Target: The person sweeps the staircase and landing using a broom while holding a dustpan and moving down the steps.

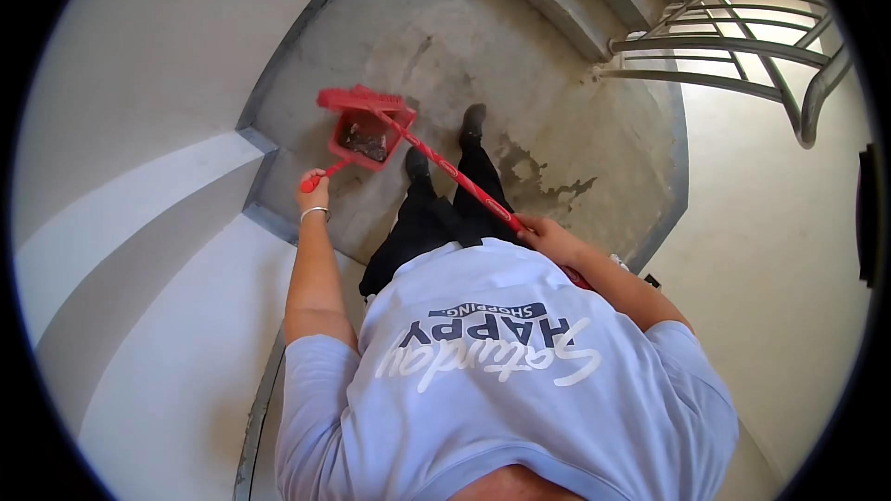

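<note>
Left hand (316, 195) on dustpan handle (336, 168), pan (370, 162) ahead, broom (464, 182) in right hand (549, 239)

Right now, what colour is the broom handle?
The broom handle is red with pale markings: head view.

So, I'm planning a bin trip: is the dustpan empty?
Not empty: dark debris lies inside the red dustpan; exactly how full, I cannot tell.

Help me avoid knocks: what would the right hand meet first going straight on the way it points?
Beyond the broom handle it holds, the right hand would probably meet the black trousers first, though depth is unclear and it might pass over them.
</note>
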Motion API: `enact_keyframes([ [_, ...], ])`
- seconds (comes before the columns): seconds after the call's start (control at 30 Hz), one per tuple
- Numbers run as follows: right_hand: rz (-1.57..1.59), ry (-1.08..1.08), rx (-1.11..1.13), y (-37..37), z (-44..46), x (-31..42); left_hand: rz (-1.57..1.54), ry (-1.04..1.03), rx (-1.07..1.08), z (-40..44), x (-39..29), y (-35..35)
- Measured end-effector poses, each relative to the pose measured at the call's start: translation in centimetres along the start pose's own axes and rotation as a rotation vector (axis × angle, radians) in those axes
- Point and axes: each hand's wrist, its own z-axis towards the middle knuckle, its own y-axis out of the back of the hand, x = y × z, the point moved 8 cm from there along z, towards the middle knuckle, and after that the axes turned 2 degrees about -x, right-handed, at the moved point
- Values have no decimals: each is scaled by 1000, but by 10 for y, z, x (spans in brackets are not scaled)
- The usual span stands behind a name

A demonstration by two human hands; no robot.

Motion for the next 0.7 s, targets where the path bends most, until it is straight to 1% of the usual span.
enact_keyframes([
  [0.03, 4, 1, 4, 0, -4, 2, -57, 40, 13, -3, 6, 3],
  [0.07, 24, -79, 1, 5, -9, 11, -112, 79, 28, -5, 12, 5],
  [0.1, 46, -157, -5, 7, -11, 13, -105, 75, 29, -4, 23, 10],
  [0.13, 21, -95, -62, 9, -5, 12, -67, 38, 55, -4, 32, 13],
  [0.17, 28, -93, -72, 7, 3, 8, -32, -2, 85, -3, 36, 15],
  [0.2, -71, -113, -102, 9, 11, 3, -31, -13, 93, -6, 30, 20],
  [0.23, -174, -134, -129, 11, 17, -1, -72, 13, 89, -11, 28, 25],
  [0.3, -194, -135, -127, 10, 25, -3, -110, 40, 95, -13, 32, 28],
  [0.37, -209, -141, -122, 4, 24, -15, -163, 104, 148, -6, 47, 29],
  [0.43, -9, -68, 58, -19, 22, -27, -140, 68, 149, -11, 40, 29],
  [0.47, 0, -72, 53, -19, 15, -23, -121, 34, 145, -13, 37, 32],
  [0.53, 309, -158, 197, -23, -3, -11, -70, 10, 135, -14, 36, 42],
  [0.57, 317, -142, 182, -29, -7, -19, -39, -15, 122, -13, 33, 39],
  [0.6, 326, -133, 150, -34, -11, -27, -103, 14, 131, -10, 37, 40],
  [0.63, 391, -95, 181, -25, -18, -6, -163, 46, 152, -10, 40, 34],
  [0.67, 312, -107, 127, -16, -21, 1, -211, 161, 122, -23, 24, 30],
  [0.7, 285, -81, 39, -15, -16, -12, -277, 133, 181, -18, 19, 21],
])
